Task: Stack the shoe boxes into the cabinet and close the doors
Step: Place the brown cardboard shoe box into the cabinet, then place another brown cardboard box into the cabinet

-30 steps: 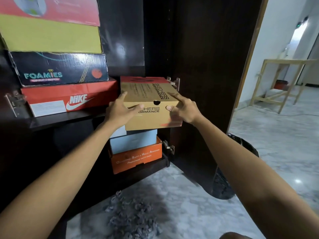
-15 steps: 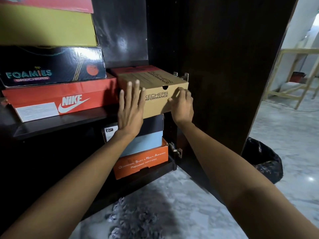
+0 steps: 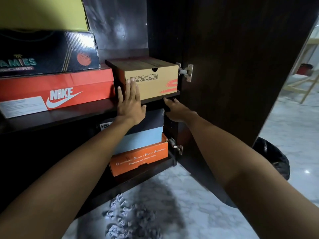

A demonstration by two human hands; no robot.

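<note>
A tan Skechers shoe box [image 3: 151, 80] sits on the dark cabinet's middle shelf [image 3: 57, 116], beside a red Nike box [image 3: 57, 88]. My left hand [image 3: 130, 102] presses flat with straight fingers against the tan box's front left. Just below the shelf edge, under the box's right side, is my right hand [image 3: 177, 109], fingers extended and holding nothing. Above the Nike box lie a black Foamies box [image 3: 46, 52] and a yellow box [image 3: 43, 12]. The open right door [image 3: 241, 66] stands beside my right arm.
On the lower shelf a dark-and-light-blue box [image 3: 145, 133] rests on an orange safety-shoe box [image 3: 139, 157]. Crumpled grey paper [image 3: 127, 218] lies on the marble floor. A black bin bag [image 3: 274, 157] sits behind the door; a wooden frame [image 3: 309, 80] stands far right.
The tan box has been pushed deeper onto the shelf. My right hand has let go of its front and dropped below the shelf edge; my left hand stays flat on it.
</note>
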